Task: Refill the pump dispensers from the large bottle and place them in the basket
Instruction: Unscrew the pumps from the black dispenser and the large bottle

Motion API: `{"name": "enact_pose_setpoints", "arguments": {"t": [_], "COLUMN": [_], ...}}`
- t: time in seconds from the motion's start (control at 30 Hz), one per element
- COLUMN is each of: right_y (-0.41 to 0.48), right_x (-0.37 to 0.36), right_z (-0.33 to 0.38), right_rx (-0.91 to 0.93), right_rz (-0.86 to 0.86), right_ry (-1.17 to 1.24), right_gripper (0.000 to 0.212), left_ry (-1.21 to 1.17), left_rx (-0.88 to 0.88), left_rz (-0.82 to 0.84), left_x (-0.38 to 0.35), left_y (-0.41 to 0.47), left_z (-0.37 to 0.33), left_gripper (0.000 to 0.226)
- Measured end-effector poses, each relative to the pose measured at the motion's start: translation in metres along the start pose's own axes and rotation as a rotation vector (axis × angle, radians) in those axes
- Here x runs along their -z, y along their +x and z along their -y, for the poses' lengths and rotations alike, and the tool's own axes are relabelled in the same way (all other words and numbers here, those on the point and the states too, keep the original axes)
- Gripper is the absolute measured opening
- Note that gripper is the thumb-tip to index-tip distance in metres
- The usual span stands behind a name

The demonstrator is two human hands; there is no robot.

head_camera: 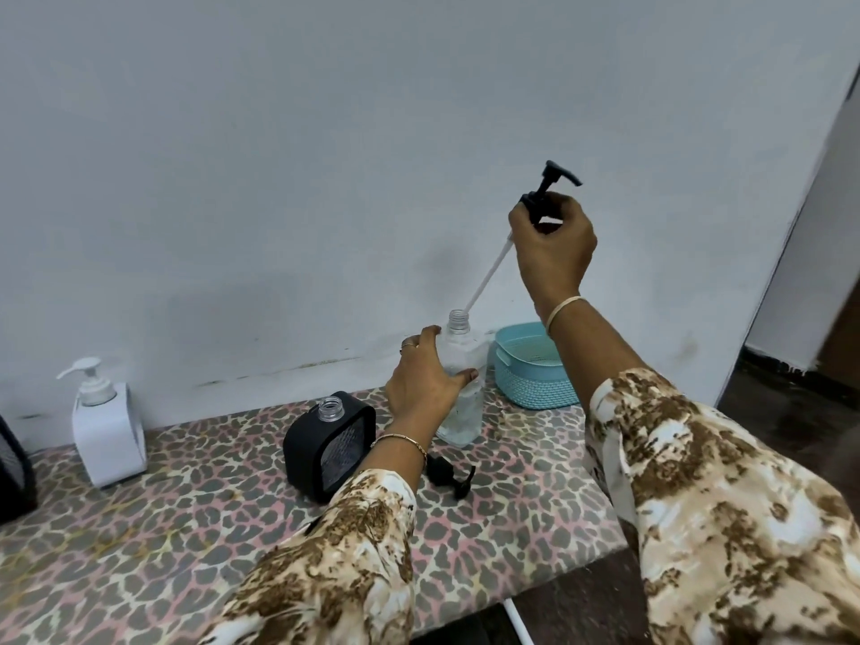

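Observation:
A tall clear bottle (463, 393) stands upright on the patterned table, its neck uncapped, with my left hand (426, 379) wrapped around its middle. My right hand (551, 239) is raised above it and pinches a black pump head (551, 186). The pump's white tube (488, 272) slants down, its tip at the bottle's mouth. A black square dispenser (335, 444) stands uncapped to the left of the clear bottle. Its black pump (449, 474) lies on the table in front. A white pump dispenser (104, 421) stands at the far left. The teal basket (535, 370) sits behind, to the right.
The table (163, 505) has a leopard-print cover and stands against a pale wall. A dark object (14, 477) pokes in at the left edge. The table's right edge drops to a dark floor, with a doorway further right.

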State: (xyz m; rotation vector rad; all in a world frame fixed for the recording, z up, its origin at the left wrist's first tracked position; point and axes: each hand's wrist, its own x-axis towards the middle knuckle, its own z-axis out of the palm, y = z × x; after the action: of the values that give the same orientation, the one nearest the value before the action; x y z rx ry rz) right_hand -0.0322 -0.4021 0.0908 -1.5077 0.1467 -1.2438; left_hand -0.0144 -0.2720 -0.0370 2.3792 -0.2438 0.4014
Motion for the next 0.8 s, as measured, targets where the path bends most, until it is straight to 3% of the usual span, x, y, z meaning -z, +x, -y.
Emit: {"name": "enact_pose_setpoints", "arguments": {"t": [0.2, 0.33, 0.5, 0.8], "right_y": [0.016, 0.014, -0.015, -0.088], "right_x": [0.033, 0.059, 0.095, 0.134], "right_z": [0.022, 0.011, -0.034, -0.123], "right_rx": [-0.014, -0.082, -0.161, -0.444], "right_rz": [-0.185, -0.203, -0.110, -0.082], "right_ry": [0.199, 0.307, 0.174, -0.092], "right_gripper": [0.016, 0.024, 0.020, 0.028], "left_ry": [0.032, 0.032, 0.003, -0.014], "left_rx": [-0.022, -0.088, -0.194, -0.128], "left_rz": [0.076, 0.066, -0.009, 0.028], "left_x": [0.001, 0.002, 0.000, -0.013], "left_y": [-0.002, -0.007, -0.025, -0.059], "left_z": [-0.003, 0.001, 0.010, 0.034], "left_gripper": [0.083, 0.084, 0.073, 0.065]}}
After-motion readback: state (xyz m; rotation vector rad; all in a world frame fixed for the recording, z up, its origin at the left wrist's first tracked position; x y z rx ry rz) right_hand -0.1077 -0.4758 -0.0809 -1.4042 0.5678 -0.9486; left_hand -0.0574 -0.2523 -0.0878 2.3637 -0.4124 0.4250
